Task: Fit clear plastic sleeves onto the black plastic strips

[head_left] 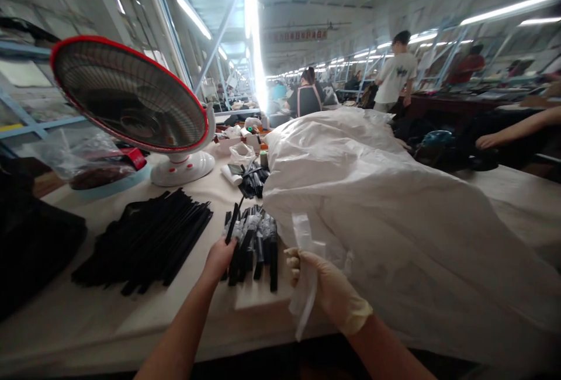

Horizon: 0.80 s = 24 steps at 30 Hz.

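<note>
My bare left hand (220, 258) is closed on a few thin black strips (232, 223), which point up and away from me. Just right of it lie several short bundles of black strips (258, 245) with clear plastic wrapped round them. My right hand (326, 280), in a pale glove, pinches a strip of clear plastic (304, 295) that hangs below the fingers and sticks up above them. Behind that hand spreads a large white plastic sheet (385, 210) over something bulky. A wide pile of loose black strips (144, 239) lies to the left.
A red-rimmed fan (131, 99) stands on the table (184, 321) at the back left, beside a blue tray (114, 184) with plastic bags. Small clutter lies behind the bundles. Another person's arm (521, 128) reaches in at the right. People stand and sit farther back.
</note>
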Tool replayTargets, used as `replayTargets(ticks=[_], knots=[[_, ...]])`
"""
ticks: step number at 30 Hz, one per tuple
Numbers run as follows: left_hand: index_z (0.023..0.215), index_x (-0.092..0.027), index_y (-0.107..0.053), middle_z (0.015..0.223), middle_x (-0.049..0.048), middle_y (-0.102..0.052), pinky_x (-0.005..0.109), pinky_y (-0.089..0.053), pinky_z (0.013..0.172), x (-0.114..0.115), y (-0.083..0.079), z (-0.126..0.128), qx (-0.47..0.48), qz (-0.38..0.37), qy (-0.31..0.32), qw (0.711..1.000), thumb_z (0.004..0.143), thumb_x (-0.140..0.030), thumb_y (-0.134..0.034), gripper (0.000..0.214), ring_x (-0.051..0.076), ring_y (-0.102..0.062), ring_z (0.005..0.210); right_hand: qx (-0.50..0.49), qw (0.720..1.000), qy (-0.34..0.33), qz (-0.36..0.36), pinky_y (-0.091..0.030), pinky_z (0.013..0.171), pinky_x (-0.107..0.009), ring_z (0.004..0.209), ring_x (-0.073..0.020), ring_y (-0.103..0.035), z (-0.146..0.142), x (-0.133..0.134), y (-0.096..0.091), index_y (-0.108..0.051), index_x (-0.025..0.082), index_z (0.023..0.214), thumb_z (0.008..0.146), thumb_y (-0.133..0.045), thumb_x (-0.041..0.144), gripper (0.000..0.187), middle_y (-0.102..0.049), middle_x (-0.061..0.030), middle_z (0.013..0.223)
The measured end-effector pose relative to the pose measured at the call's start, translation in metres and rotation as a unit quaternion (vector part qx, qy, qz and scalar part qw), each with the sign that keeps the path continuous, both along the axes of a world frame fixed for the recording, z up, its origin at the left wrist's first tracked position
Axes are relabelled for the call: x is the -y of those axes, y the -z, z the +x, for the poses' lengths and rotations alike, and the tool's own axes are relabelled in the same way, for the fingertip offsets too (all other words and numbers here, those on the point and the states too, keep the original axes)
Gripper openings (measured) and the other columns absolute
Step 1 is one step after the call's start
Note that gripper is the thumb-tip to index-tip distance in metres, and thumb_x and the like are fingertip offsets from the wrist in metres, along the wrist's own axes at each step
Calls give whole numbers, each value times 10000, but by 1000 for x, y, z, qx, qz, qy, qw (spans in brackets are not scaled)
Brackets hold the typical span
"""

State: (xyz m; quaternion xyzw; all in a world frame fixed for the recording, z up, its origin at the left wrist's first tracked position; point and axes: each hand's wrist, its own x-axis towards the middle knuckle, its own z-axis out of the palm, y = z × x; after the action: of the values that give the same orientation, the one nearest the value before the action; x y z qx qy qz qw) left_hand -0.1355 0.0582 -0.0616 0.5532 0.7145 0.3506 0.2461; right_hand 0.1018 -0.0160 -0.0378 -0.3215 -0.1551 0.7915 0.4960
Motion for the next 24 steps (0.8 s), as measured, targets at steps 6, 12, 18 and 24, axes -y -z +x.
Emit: replayTargets(ticks=[6,12,18,24], knots=[[794,-170,-591,683,36,-617,297,-428,632,26,-24,33,-3,22,56,998,757,-505,-481,354,239,-592,735,2,1000,-4,-23,-466,620,-240,611,-114,-597,-6,7,3,-673,100,762,590,-787,302,288,-650,-25,654],[690,-179,-565,627,-26,-559,239,-411,596,63,-53,98,124,27,214,969,732,-395,-570,220,143,-520,612,118,988,-23,101,-380,536,-218,528,-86,-496,-17,22,-5,-626,130,664,624,-745,409,305,-568,16,571],[686,-177,-538,569,-53,-507,218,-372,513,53,-66,96,155,29,207,965,745,-390,-568,223,105,-455,517,207,968,-45,137,-396,576,-222,557,-100,-500,1,34,-12,-602,135,582,694,-672,403,299,-554,12,555],[707,-196,-470,481,-84,-427,196,-288,387,44,-73,93,174,48,178,967,773,-424,-531,245,80,-367,393,155,980,-80,97,-420,554,-211,555,-98,-538,2,44,-5,-652,136,715,690,-700,375,245,-604,-6,633]])
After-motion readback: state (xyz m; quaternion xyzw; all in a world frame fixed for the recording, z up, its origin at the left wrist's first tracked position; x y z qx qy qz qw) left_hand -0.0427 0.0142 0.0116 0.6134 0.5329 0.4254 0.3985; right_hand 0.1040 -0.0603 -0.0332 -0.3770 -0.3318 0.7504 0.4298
